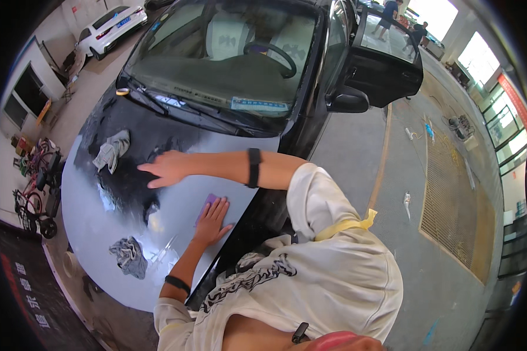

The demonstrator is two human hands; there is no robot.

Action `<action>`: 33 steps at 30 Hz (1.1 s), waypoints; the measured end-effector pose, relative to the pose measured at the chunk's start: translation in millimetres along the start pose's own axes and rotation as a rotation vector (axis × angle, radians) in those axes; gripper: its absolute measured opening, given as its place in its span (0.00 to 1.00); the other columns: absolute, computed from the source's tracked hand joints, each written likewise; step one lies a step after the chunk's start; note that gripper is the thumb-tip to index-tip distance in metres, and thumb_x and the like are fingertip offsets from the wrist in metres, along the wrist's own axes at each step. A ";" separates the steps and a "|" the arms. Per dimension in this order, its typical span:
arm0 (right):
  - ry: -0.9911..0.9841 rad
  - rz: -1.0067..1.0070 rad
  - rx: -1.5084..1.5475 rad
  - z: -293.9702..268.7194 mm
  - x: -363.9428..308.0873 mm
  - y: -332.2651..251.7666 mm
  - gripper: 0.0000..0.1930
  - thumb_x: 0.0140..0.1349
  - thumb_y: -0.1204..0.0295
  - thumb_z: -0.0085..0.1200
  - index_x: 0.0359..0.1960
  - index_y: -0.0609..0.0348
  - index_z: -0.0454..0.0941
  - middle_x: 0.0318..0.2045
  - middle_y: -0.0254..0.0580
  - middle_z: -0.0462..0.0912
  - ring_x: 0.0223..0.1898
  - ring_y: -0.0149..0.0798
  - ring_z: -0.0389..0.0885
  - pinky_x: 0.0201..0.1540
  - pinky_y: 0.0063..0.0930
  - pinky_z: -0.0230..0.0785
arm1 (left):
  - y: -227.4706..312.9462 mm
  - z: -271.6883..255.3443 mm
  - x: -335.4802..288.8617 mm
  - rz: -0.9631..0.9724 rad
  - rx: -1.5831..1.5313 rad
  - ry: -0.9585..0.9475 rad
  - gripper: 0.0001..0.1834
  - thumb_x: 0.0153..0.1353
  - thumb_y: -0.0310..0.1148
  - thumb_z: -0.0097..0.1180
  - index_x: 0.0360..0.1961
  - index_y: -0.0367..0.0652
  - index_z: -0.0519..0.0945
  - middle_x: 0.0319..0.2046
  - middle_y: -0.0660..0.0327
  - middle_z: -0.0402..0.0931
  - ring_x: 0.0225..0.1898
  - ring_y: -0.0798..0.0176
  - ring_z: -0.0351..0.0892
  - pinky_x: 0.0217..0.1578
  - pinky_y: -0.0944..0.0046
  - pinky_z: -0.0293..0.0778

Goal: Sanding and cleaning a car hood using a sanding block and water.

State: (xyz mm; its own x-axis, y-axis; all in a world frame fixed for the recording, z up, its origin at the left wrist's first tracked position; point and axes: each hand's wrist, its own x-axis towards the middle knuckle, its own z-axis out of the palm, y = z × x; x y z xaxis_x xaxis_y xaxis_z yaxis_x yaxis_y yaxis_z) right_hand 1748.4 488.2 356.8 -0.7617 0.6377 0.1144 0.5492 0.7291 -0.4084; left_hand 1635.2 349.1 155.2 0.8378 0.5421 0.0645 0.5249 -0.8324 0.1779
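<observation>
My left hand (212,221) lies flat on the right side of a car hood (216,187), fingers stretched out over a purple sheet that looks like sandpaper (206,203). My right hand (167,168) reaches across the hood, fingers apart and holding nothing. Its fingertips are over a dark patch (129,181) in the dull grey surface; I cannot tell whether they touch it. Beyond them, to the left, a crumpled grey cloth (112,151) rests on the hood. A second, darker grey cloth (129,256) lies nearer the front edge.
A yellowish tape roll (122,92) sits by the windshield (216,64). The black car door (380,70) stands open at the right, behind the side mirror (348,100). Floor grating (451,205) lies at right. Bicycles (35,193) and a white car (112,28) are at left; people (387,17) are far back.
</observation>
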 end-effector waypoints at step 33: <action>1.168 0.815 0.418 172.1 -389.5 96.5 0.14 0.72 0.70 0.52 0.55 0.61 0.77 0.37 0.38 0.81 0.35 0.29 0.77 0.38 0.22 0.69 | 54.9 12.2 102.0 -0.054 -0.029 -0.101 0.42 0.67 0.55 0.50 0.74 0.41 0.56 0.76 0.56 0.51 0.77 0.52 0.48 0.74 0.48 0.44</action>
State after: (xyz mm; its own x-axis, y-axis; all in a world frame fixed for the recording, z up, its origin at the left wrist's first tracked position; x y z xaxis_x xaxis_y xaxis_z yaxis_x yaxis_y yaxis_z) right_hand 2038.9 267.4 116.9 0.5115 0.8076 0.2935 0.3882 0.0875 -0.9174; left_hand 1751.4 357.3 159.6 0.8198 0.5708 -0.0452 0.5667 -0.7975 0.2071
